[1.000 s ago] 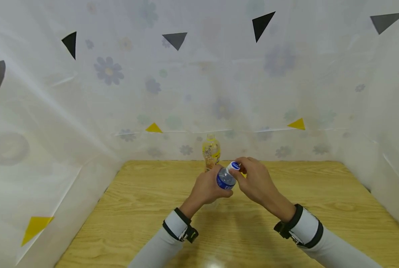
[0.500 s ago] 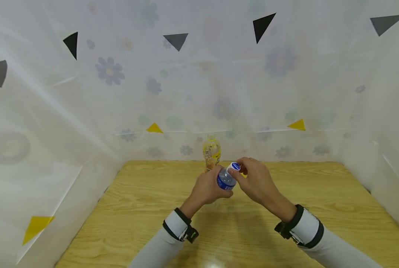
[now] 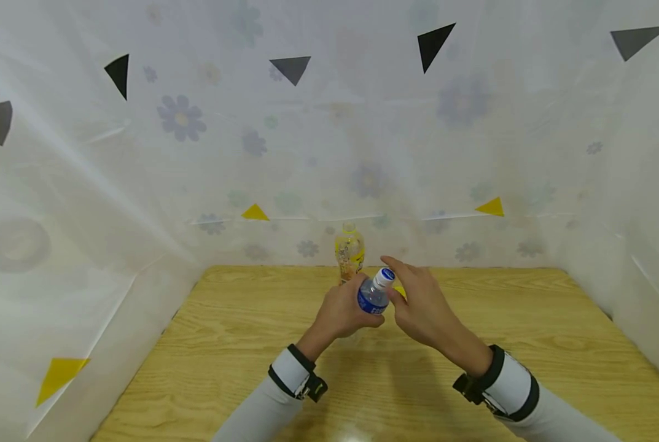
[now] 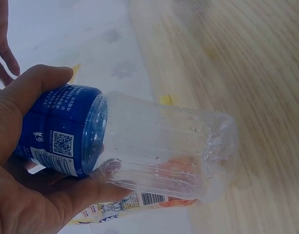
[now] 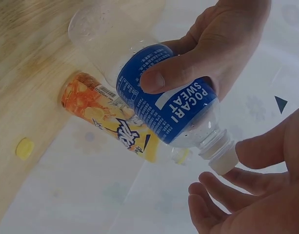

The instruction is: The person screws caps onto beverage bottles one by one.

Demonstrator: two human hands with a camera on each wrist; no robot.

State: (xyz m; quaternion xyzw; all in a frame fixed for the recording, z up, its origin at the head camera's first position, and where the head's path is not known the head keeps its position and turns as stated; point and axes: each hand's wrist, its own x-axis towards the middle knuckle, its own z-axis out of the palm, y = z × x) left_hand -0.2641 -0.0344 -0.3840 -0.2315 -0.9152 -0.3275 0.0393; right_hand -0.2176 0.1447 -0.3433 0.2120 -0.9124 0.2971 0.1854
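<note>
Nearer the person than the juice bottle [image 3: 349, 250], which stands upright on the wooden table [image 3: 252, 344], the Pocari Sweat bottle [image 3: 372, 301] is held at a tilt, its white cap [image 3: 384, 279] uppermost and leaning right — likely to bring it within reach of the right hand [image 3: 424, 307]. The grip around the blue label [image 5: 183, 109] seems meant to steady the body and leave the neck free (whether the base touches the table cannot be told). A yellow cap [image 5: 25, 148] lies to the right of the juice bottle, whose mouth looks uncapped, so it may belong there. The left hand [image 3: 340, 307], on the juice bottle's near side, is wrapped around the blue label. The right hand, right of the juice bottle and nearer, is loosely spread, thumb and fingers parted about the white cap — gripping nothing, though whether the thumb tip brushes it is unclear
</note>
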